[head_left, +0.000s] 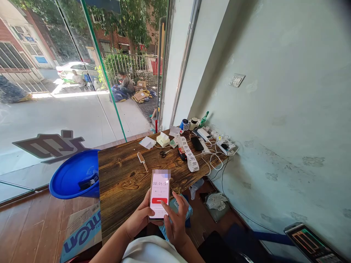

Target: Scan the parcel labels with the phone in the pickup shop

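Observation:
My left hand (139,212) is closed around a smartphone (155,188), its thumb lying along the lower left of the screen. The screen shows a timer reading 00:05:57 above a red button. My right hand (177,217) is spread over the phone's lower right side, the index fingertip at the red button; it holds nothing. Beyond the phone, a knife (142,161) with a light handle lies on the dark wooden table (120,182). Scissors (163,153) rest farther back, beside a tissue pack (163,139).
A curling strip of printed labels (188,153) lies near a black phone (196,143) and tangled white cables (215,160). A green bottle (204,119) stands by the wall. Left of the table are a blue bin (64,179) and cardboard box (82,233). People sit outside the glass.

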Motion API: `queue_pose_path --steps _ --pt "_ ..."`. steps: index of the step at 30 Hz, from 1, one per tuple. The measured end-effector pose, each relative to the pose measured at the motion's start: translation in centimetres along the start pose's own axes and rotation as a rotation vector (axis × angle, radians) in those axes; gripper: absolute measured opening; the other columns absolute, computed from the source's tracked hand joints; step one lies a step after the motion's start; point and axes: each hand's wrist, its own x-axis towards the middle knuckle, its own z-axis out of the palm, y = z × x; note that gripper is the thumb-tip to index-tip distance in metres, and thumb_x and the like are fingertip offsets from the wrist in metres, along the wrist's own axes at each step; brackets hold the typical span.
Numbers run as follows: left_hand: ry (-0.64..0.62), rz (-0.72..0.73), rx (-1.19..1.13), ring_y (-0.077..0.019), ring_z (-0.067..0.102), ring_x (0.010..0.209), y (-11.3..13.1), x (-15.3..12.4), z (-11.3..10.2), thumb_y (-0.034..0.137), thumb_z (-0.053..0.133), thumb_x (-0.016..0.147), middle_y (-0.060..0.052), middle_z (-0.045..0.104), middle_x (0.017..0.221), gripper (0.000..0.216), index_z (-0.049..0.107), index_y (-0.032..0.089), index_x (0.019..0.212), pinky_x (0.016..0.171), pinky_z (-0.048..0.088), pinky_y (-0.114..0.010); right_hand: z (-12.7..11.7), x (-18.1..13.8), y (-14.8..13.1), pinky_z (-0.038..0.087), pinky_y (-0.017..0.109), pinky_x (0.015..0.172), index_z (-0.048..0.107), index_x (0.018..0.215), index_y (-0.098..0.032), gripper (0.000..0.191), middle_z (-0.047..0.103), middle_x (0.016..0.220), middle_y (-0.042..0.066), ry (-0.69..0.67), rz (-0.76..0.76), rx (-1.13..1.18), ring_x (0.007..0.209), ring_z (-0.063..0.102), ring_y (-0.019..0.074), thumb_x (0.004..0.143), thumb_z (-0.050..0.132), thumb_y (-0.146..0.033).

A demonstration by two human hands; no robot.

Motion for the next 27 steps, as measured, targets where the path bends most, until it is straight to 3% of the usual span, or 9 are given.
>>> queue_pose_path --steps 6,15,22,27 --pt "-0.002 -0.005 -0.004 -0.0151 0.054 0.076 0.02 -0.21 -0.11 0.007 0.051 0.063 -0.007 0.061 0.112 0.106 -0.008 0.038 0.145 0.056 0.034 -0.022 0.03 -0.05 -0.17 0.042 0.052 0.088 0.065 0.117 -0.024 0.037 0.03 0.142 0.012 -0.005 0.001 0.011 0.118 0.037 0.0337 0.088 0.041 -0.021" --pt "-0.052 -0.009 0.037 -0.0146 0.052 0.074 0.32 -0.34 0.29 0.011 0.053 0.063 -0.005 0.058 0.117 0.102 0.0 0.042 0.145 0.062 0.036 -0.025 0.02 -0.21 -0.37 0.042 0.053 0.088 0.063 0.119 -0.023 0.038 0.029 0.143 0.013 -0.014 -0.003 0.019 0.12 0.035 0.0343 0.088 0.041 -0.02" --pt "0.037 -0.033 0.077 -0.0165 0.054 0.077 0.54 -0.56 0.31 0.01 0.052 0.061 -0.005 0.062 0.11 0.107 -0.009 0.037 0.145 0.062 0.039 -0.026 0.0 -0.03 -0.46 0.042 0.053 0.087 0.064 0.117 -0.022 0.038 0.03 0.142 0.014 -0.009 -0.007 0.014 0.119 0.036 0.0341 0.087 0.041 -0.018" --pt "0.089 -0.039 0.096 -0.0177 0.057 0.082 0.45 -0.79 0.08 0.01 0.052 0.06 -0.005 0.062 0.109 0.106 -0.007 0.035 0.146 0.06 0.04 -0.024 0.16 -0.21 -0.48 0.042 0.052 0.086 0.065 0.116 -0.023 0.038 0.031 0.141 0.014 -0.006 -0.007 -0.003 0.118 0.038 0.0338 0.087 0.041 -0.018"
